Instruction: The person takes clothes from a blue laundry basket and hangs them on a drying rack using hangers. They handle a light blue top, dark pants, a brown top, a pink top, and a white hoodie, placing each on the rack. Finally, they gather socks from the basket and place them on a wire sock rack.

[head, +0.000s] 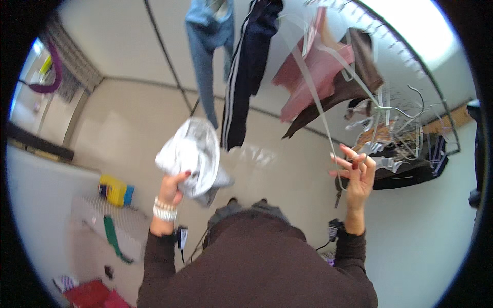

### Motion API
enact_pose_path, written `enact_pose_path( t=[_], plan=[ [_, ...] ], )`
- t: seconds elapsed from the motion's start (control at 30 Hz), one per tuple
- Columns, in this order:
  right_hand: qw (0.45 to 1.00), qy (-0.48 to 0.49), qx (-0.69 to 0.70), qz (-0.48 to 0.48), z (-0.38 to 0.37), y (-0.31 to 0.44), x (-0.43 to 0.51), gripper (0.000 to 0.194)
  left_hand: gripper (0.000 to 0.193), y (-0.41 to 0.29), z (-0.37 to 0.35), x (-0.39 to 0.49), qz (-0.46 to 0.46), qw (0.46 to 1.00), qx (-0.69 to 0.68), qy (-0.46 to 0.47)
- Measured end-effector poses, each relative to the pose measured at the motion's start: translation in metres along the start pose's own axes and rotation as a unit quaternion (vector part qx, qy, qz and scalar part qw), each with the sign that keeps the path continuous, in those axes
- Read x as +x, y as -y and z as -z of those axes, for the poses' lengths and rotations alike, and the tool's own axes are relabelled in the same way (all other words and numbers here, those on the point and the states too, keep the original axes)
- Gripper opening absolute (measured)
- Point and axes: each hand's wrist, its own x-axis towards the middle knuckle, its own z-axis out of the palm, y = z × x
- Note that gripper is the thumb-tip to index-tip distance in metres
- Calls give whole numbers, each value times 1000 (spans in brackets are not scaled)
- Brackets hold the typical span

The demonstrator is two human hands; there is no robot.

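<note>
My left hand (171, 192) grips a bunched white and grey garment (188, 154), its rounded opening turned towards the right. White bracelets circle that wrist. At the right, my right hand (356, 173) holds a pale clothes hanger (309, 79) near one end, several fingers spread around its thin bar. The hanger's metal hook (414, 111) points off to the right and carries nothing. Beyond the hanger hang a pink top (308, 77) and a dark brown garment (358, 57). The garment and the hanger are apart.
Blue trousers (210, 42) and navy striped trousers (246, 73) hang ahead. A black clothes rack rail (416, 61) curves along the right, with hangers and dark clothes (408, 169) below. Clear plastic (254, 154) lies on the floor. A yellow package (113, 188) sits left.
</note>
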Motion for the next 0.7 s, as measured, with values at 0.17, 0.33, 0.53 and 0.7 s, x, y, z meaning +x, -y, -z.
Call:
enact_pose_path(
  t=[0.17,0.33,0.53,0.7],
  plan=[
    [946,250,-103,-179,25,38,-9,20,57,-15,-33,4,-86,988,120,42],
    [874,398,-196,-200,7,57,13,21,51,-8,-58,6,-209,941,266,-6],
    [851,425,-306,-40,-3,64,23,21,47,-1,-58,10,-191,923,333,-26],
    [866,413,-274,-71,-5,73,31,23,46,0,-62,8,-207,896,391,-22]
  ],
)
